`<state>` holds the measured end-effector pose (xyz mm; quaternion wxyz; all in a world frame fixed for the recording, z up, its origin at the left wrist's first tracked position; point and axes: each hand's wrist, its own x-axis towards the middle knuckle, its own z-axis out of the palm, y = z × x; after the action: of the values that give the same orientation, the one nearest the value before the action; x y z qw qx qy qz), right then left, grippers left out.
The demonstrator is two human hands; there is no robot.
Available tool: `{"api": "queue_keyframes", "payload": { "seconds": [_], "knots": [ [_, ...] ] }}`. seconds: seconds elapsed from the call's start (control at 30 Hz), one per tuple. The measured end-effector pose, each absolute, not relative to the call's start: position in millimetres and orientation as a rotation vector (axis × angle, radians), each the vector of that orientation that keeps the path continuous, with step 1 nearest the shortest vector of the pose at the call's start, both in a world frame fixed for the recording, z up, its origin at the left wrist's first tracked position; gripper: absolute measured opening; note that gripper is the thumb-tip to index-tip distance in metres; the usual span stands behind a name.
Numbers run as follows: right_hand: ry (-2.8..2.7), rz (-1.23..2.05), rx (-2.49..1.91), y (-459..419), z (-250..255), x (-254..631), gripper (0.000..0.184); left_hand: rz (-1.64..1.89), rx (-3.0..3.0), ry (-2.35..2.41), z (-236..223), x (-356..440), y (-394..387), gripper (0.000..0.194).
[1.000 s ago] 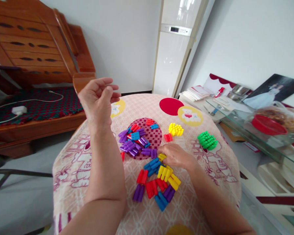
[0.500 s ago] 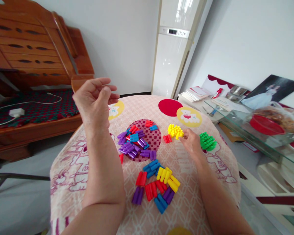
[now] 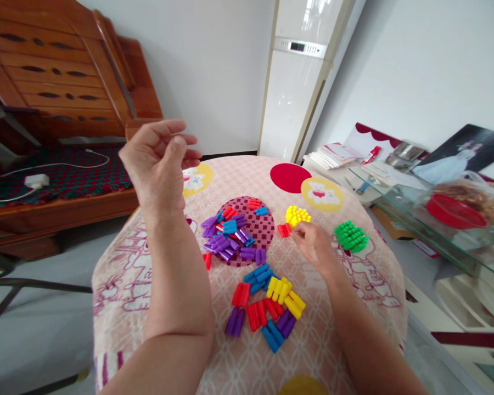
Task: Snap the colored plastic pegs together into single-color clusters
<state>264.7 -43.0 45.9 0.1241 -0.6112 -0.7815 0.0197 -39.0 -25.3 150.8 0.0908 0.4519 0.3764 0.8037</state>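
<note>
My left hand (image 3: 160,159) is raised over the far left side of the table, its fingers loosely bent and apart with nothing in them. My right hand (image 3: 314,244) is at the near side of a yellow block cluster (image 3: 297,215), fingers bent together; whatever lies between the fingertips is hidden. Just left of those fingertips sits a red block (image 3: 284,230). A mixed pile of purple, blue and red blocks (image 3: 226,236) lies on the dark red circle. Closer to me, a loose group holds blue, red and purple pieces and yellow blocks (image 3: 280,289).
A green block cluster (image 3: 351,236) stands right of my right hand. The round table has a patterned cloth (image 3: 247,365). A glass shelf (image 3: 428,219) with a red bowl (image 3: 455,210) is at the right, a wooden bench (image 3: 66,211) at the left.
My right hand took a yellow block from the near group to the yellow cluster, then shifted slightly left along the cluster's near side. My left hand stays raised.
</note>
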Motion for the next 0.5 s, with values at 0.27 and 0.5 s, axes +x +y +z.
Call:
{"api": "queue_keyframes", "payload": {
  "seconds": [0.27,0.5],
  "knots": [
    [-2.333,0.691,-1.219,-53,40,236,0.034,2.401,1.396,1.117,152,-40,-28,0.027],
    [-2.975,0.569,-1.198,-92,75,247,0.030,2.386,1.424,1.134,154,-41,-33,0.026]
  ]
}}
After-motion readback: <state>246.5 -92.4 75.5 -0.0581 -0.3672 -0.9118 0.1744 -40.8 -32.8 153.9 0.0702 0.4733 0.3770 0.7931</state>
